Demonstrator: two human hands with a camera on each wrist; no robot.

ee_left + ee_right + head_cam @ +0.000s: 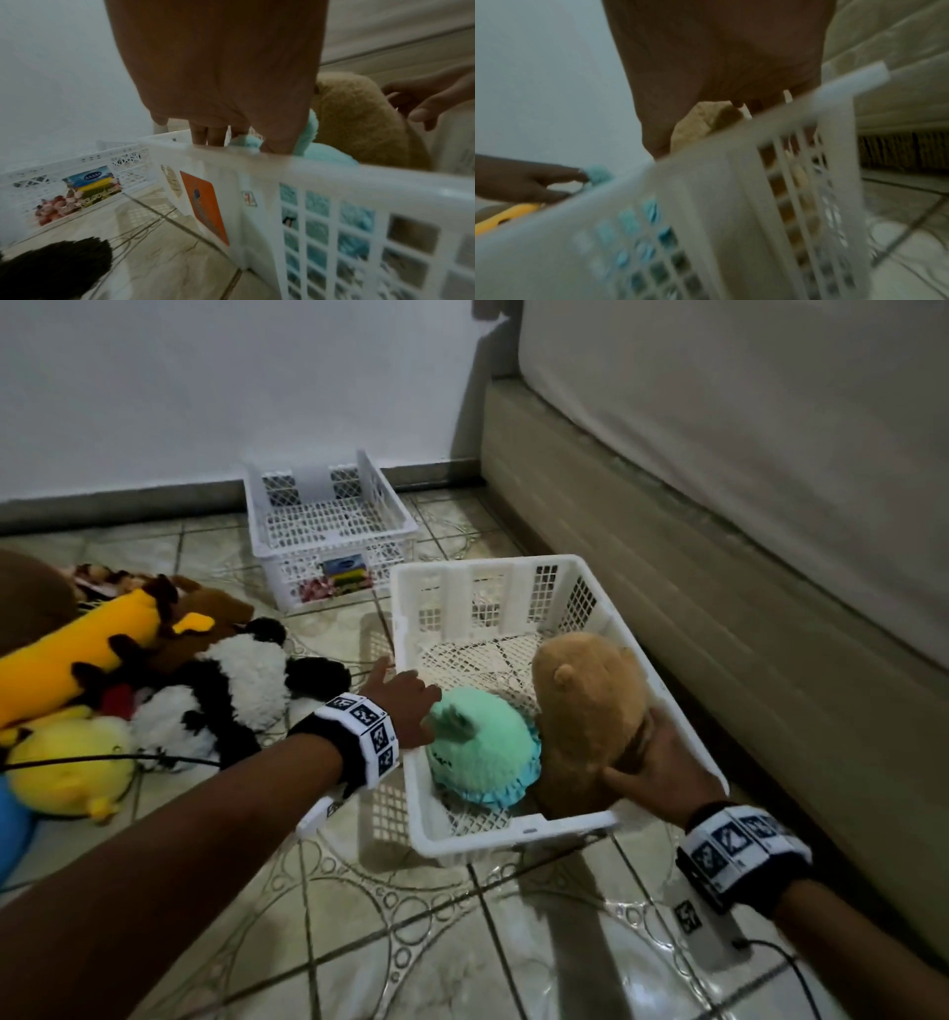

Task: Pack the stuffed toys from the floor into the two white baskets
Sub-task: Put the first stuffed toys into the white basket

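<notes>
The near white basket holds a mint-and-blue plush and a tan plush side by side. My left hand reaches over the basket's left rim. Its fairly straight fingers touch the mint plush's ear. My right hand grips the tan plush's near right side, thumb and fingers curled round it. A second white basket stands further back by the wall with no toy in it. More toys lie piled on the floor at the left: a panda, a long yellow toy and a round yellow one.
A bed base and mattress run along the right, close to the near basket. The wall stands behind the far basket. A thin black cable crosses the toy pile. Patterned floor tiles spread out in front.
</notes>
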